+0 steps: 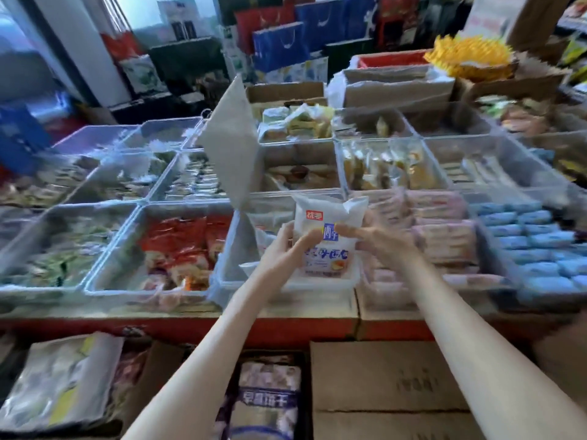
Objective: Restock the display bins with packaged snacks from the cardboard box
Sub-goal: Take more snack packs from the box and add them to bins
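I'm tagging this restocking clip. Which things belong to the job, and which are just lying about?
Job: white snack packet, held by left hand and right hand; clear bin beneath it; cardboard box.
Lying about: red packets, blue packets, yellow packets, gift bags.

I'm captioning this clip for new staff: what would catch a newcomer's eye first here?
The left hand and right hand hold a white snack packet over a clear bin, centre front. Blue packets lie in rows at the right edge, red packets left of the hands.
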